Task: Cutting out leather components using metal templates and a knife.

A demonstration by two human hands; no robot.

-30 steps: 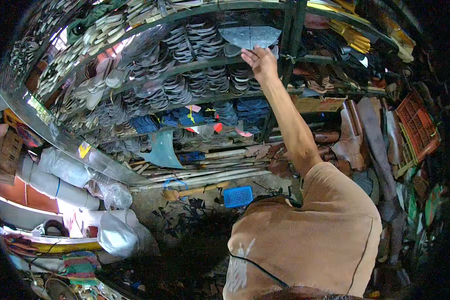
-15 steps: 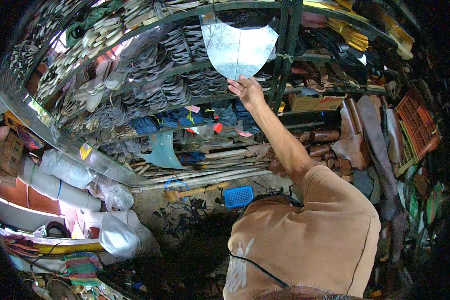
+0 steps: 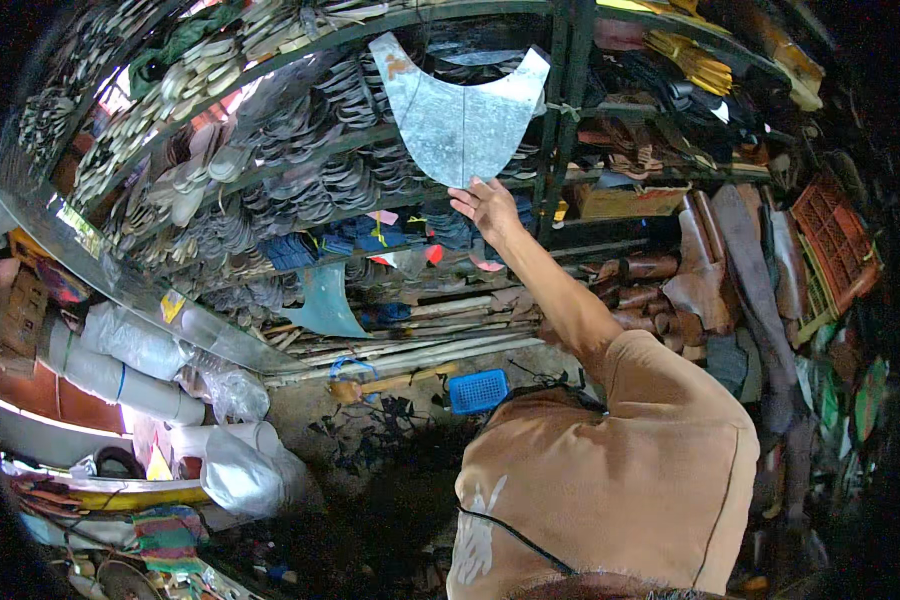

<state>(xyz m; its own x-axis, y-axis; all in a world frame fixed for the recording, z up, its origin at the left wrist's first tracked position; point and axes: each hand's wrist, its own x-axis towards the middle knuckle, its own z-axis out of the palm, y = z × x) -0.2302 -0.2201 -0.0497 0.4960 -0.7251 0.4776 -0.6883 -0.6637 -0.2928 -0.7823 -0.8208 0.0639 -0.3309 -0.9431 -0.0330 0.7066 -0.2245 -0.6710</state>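
My right arm, in a tan sleeve, reaches up toward the shelves. At its end my right hand (image 3: 490, 213) is closed on the lower tip of a U-shaped sheet-metal pattern (image 3: 464, 128). The grey sheet is mottled, with a line down its middle, two horns pointing up and a brown patch on the left horn. It is in front of shelves packed with thin dark sole-shaped pieces (image 3: 340, 190). Behind its upper curve shows the edge of another pale sheet (image 3: 480, 54). My left hand is out of view.
A dark upright post (image 3: 560, 130) stands just right of the sheet. Lower hang a blue-grey cut sheet (image 3: 332, 305) and long pale poles (image 3: 420, 355). A blue basket (image 3: 478, 391) and dark scraps lie on the floor. Brown leather rolls (image 3: 705, 260) and plastic-wrapped rolls (image 3: 120, 370) flank the space.
My right hand has drawn the metal pattern down and slightly left, and both its horns now show fully. The grip on its lower tip stays the same.
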